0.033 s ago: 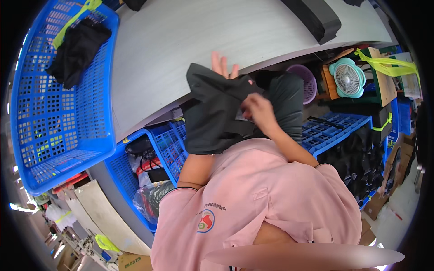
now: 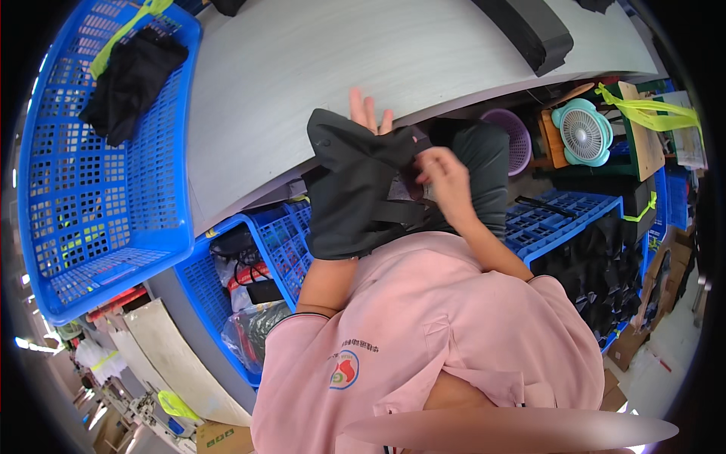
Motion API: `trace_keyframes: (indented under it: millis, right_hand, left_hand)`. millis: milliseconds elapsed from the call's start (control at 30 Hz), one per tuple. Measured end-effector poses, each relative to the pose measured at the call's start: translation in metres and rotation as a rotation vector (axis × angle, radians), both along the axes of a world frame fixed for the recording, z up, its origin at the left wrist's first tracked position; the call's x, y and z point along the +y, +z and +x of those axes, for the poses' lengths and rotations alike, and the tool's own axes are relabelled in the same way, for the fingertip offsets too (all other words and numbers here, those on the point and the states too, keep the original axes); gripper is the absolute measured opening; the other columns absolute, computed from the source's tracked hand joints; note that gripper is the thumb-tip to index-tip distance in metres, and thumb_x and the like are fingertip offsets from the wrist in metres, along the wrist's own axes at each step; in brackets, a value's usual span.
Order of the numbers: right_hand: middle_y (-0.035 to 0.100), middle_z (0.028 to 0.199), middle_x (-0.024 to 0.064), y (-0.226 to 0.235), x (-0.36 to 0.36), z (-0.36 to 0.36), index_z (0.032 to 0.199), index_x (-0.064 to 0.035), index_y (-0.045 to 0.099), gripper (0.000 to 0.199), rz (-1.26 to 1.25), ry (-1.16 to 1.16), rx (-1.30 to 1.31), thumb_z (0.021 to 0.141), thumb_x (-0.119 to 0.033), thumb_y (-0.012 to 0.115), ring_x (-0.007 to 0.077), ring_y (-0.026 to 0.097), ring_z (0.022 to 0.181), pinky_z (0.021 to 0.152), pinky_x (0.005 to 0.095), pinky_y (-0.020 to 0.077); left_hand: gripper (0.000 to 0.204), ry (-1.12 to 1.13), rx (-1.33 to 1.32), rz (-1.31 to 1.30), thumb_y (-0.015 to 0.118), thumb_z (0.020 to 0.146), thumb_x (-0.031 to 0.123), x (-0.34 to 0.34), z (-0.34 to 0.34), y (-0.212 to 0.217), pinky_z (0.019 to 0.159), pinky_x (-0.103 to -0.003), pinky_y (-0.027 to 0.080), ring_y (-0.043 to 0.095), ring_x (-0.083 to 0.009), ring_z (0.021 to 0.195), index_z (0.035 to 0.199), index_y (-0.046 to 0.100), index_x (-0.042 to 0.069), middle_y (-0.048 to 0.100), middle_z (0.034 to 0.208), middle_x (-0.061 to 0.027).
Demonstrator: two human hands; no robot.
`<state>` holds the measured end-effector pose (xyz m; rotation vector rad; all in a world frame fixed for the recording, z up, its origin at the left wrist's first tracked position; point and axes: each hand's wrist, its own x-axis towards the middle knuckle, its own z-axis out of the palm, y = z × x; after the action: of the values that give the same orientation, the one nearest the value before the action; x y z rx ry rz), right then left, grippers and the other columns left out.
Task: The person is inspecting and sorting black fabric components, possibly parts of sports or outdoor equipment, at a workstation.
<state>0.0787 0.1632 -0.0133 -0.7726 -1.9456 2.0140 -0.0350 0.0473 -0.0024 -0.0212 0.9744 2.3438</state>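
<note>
A black fabric piece, shaped like a short sleeve with a strap, covers my left forearm and most of my left hand. The fingers stick out past its far end, stretched and apart, close to the table's front edge. At the right side of the cloth, my right hand has bent fingers, the thumb and forefinger pinched at a short black strap end. A loose band of the same cloth crosses lower down, above my lap. The palm of my left hand is hidden inside the fabric.
A grey table spans the front, with a black folded strip on it. A blue basket at left holds black cloth. Blue crates flank me. A small fan and purple basket stand at right.
My right hand has shifted slightly right, its fingers now at the strap end. The fabric and left hand have moved a little left.
</note>
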Motion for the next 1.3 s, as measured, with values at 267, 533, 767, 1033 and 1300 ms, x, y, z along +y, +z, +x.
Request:
trace_keyframes:
  millis: [267, 533, 767, 1033, 1300]
  right_hand:
    - [0.066, 0.111, 0.0103, 0.067, 0.003, -0.027, 0.107, -0.0020, 0.067, 0.026, 0.909, 0.141, 0.360, 0.084, -0.011, 0.076, 0.0259, 0.062, 0.104, 0.089, 0.0342, 0.0489]
    - [0.059, 0.083, -0.0082, 0.068, 0.037, 0.000, 0.091, -0.0075, 0.068, 0.019, -0.366, 0.391, 0.199, 0.099, -0.025, 0.065, 0.0000, 0.050, 0.076, 0.064, 0.0195, 0.0396]
    - [0.065, 0.090, -0.0049, 0.083, 0.065, -0.065, 0.102, -0.0031, 0.070, 0.025, -0.151, 0.061, 0.370, 0.102, -0.026, 0.061, 0.0027, 0.055, 0.080, 0.074, 0.0193, 0.0454]
    - [0.065, 0.124, 0.0133, 0.081, 0.047, -0.042, 0.134, 0.0004, 0.055, 0.048, 0.606, -0.079, 0.339, 0.092, -0.016, 0.071, 0.0201, 0.064, 0.108, 0.091, 0.0317, 0.0501]
    - [0.070, 0.100, 0.0111, 0.040, 0.043, -0.052, 0.120, 0.0005, 0.062, 0.040, 1.205, -0.027, 0.382, 0.082, -0.003, 0.074, 0.0310, 0.064, 0.100, 0.094, 0.0393, 0.0483]
  left_hand:
    - [0.060, 0.012, 0.273, -0.121, 0.043, 0.108, 0.017, 0.007, 0.024, 0.022, 0.119, -0.036, 0.034, 0.032, -0.0270, 0.148, 0.159, 0.012, 0.008, 0.020, 0.165, -0.0136]
    - [0.054, -0.179, 0.891, -0.618, 0.054, 0.105, 0.027, -0.050, 0.010, 0.085, 0.114, -0.035, 0.038, 0.052, -0.0202, 0.128, 0.150, 0.039, 0.003, 0.057, 0.135, -0.0080]
    - [0.054, -0.406, 0.106, -0.049, 0.051, 0.105, 0.032, -0.061, 0.031, -0.027, 0.116, -0.038, 0.037, 0.047, -0.0231, 0.134, 0.151, 0.039, 0.006, 0.051, 0.144, -0.0090]
    - [0.053, -0.237, -0.256, 0.763, 0.043, 0.108, 0.033, -0.046, 0.009, -0.046, 0.121, -0.041, 0.030, 0.039, -0.0254, 0.142, 0.154, 0.035, 0.008, 0.040, 0.156, -0.0094]
    - [0.053, -0.265, 0.154, 0.168, 0.038, 0.108, 0.033, -0.053, 0.016, -0.062, 0.123, -0.040, 0.026, 0.039, -0.0277, 0.142, 0.154, 0.033, 0.007, 0.038, 0.157, -0.0115]
